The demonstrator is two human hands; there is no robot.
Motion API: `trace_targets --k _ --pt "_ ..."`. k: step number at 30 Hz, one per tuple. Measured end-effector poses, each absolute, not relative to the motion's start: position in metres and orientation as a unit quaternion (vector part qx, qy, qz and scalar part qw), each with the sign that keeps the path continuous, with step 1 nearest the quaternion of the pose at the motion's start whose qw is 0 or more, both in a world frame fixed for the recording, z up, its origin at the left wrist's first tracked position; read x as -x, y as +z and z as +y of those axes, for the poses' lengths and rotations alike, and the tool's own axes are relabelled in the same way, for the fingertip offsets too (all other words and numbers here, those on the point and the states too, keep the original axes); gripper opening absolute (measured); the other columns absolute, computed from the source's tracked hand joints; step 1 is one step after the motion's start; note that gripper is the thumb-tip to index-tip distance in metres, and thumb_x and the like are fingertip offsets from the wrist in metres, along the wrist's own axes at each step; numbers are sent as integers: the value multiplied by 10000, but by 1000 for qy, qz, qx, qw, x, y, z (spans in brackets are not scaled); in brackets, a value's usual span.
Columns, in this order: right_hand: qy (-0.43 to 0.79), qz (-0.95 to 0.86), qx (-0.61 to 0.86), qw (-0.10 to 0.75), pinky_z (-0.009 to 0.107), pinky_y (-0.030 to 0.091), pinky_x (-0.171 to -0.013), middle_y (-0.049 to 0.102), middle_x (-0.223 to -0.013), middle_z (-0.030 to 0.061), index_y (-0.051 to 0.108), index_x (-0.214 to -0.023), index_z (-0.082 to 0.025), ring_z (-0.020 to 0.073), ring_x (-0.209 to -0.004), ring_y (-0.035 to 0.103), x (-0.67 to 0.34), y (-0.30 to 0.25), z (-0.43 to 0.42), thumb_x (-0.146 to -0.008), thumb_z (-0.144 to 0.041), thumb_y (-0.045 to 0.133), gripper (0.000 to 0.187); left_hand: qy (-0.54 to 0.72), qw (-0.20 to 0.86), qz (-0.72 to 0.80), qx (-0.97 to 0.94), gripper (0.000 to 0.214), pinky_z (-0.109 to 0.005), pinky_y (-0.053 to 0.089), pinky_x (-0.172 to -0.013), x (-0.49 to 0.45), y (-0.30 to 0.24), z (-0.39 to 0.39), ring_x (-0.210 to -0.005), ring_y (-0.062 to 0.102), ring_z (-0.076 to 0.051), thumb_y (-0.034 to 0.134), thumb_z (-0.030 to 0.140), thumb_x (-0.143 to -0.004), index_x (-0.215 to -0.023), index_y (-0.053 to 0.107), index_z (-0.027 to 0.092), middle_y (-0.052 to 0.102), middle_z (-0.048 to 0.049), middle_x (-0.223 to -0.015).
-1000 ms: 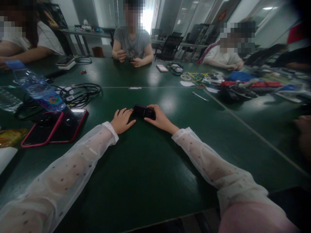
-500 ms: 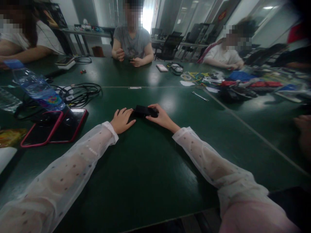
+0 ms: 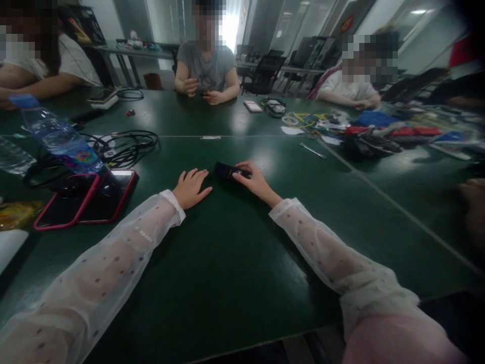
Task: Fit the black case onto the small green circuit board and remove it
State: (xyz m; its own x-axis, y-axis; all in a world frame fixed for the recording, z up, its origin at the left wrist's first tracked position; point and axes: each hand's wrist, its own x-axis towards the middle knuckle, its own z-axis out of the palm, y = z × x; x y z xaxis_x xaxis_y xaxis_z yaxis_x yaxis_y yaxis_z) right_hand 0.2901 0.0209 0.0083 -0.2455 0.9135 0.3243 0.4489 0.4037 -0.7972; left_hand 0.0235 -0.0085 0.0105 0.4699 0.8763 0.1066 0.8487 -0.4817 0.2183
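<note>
A small black rectangular device (image 3: 224, 171) is in the grip of my right hand (image 3: 256, 181), thumb on the near side and fingers on the far side. Its left end sticks out toward my other hand, and its right end is partly hidden by my fingers. What kind of device it is, I cannot make out. My left hand (image 3: 191, 189) rests palm down on the green table (image 3: 235, 263), fingers spread, with a small gap between its fingertips and the device.
To the left lie two red-edged phones (image 3: 108, 197), black cables (image 3: 131, 146) and a tilted water bottle (image 3: 62, 136). A wrench (image 3: 311, 150) lies right of centre, near a heap of cables and tools (image 3: 379, 129). Several people sit around the table.
The device has turned and shifted slightly right in my right hand, away from my left fingertips. My left hand has stayed in place.
</note>
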Motion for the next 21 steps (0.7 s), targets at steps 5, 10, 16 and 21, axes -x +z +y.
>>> trace_targets --k 5,10,16,21 --pt "269 -722 495 402 489 481 -908 665 -1027 69 574 -1124 -234 251 -982 620 -292 5 22 -809 -544 651 449 103 69 502 -856 622 -592 180 -1158 -23 11 -8 -1450 252 -324 324 535 -991 -1510 309 194 348 -98 -1567" --pt "235 -697 535 415 494 471 -915 642 -1036 79 581 -1098 -230 260 -1009 587 -294 -5 30 -806 -576 630 456 102 65 506 -854 602 -583 177 -1161 -24 12 -9 -1448 257 -325 334 521 -992 -1507 321 211 348 -90 -1568" --pt "226 -668 574 416 508 481 -880 626 -1021 91 582 -1048 -229 267 -953 589 -295 -4 31 -834 -622 562 448 94 60 497 -860 582 -600 185 -1156 -23 12 -9 -1450 254 -325 319 534 -995 -1476 380 213 346 -83 -1569" --pt "224 -664 576 421 514 484 -871 623 -991 100 588 -1028 -222 272 -933 585 -295 -4 31 -840 -624 553 446 83 63 490 -865 581 -617 192 -1149 -21 13 -8 -1453 243 -333 299 537 -1002 -1477 388 215 333 -85 -1574"
